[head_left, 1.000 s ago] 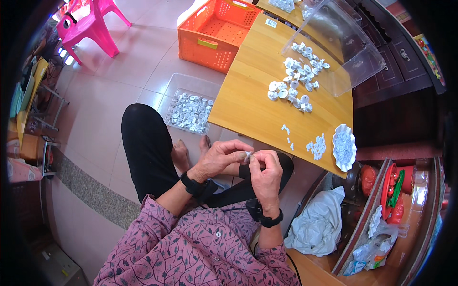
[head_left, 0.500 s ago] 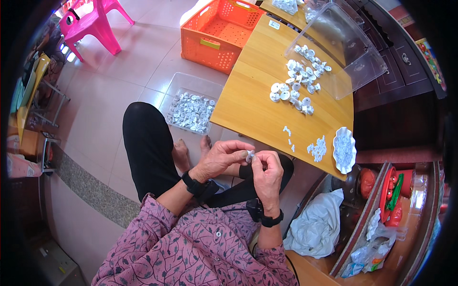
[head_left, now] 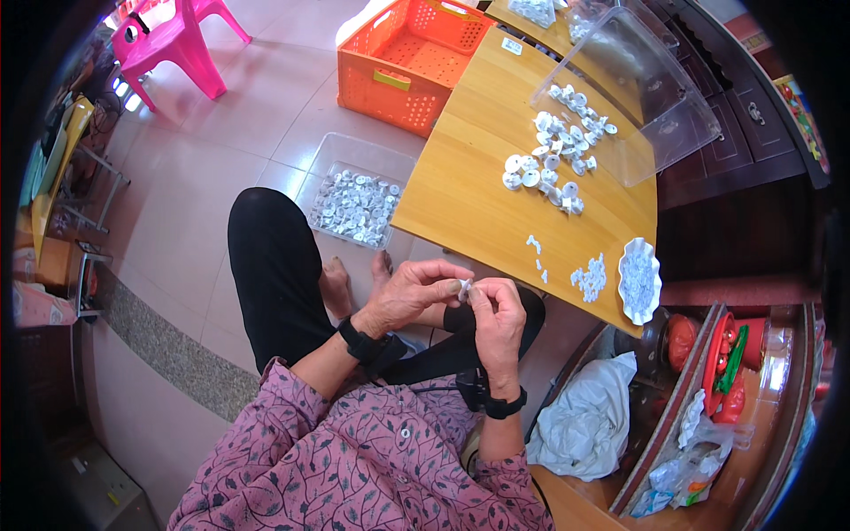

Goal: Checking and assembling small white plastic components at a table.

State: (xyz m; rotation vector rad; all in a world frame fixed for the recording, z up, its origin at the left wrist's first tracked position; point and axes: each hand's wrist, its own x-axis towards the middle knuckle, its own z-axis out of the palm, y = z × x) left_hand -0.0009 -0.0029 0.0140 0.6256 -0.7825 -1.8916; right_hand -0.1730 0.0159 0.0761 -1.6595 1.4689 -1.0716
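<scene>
In front of my knees, my left hand point(head_left: 410, 296) pinches a small white round plastic part point(head_left: 465, 288) between thumb and fingers. My right hand point(head_left: 498, 320) is closed too, its thumb and fingertip pressed against the same part; any smaller piece there is hidden. Similar white disc-shaped parts point(head_left: 551, 157) lie in a loose heap on the wooden table point(head_left: 460, 168). Closer to the table's near corner are tiny pale pieces point(head_left: 589, 279), beside a white scalloped dish point(head_left: 656, 285) full of more of them.
On the floor, a clear plastic bin point(head_left: 329, 150) holds many white parts. An orange crate point(head_left: 390, 96) stands against the table. An empty clear box point(head_left: 682, 133) lies tilted on the table's far right. A white bag point(head_left: 584, 416) sits at my right; a pink chair point(head_left: 164, 53) stands far left.
My right hand has shifted very slightly, its fingertips still at the white part. The left hand keeps its grip in the same place.
</scene>
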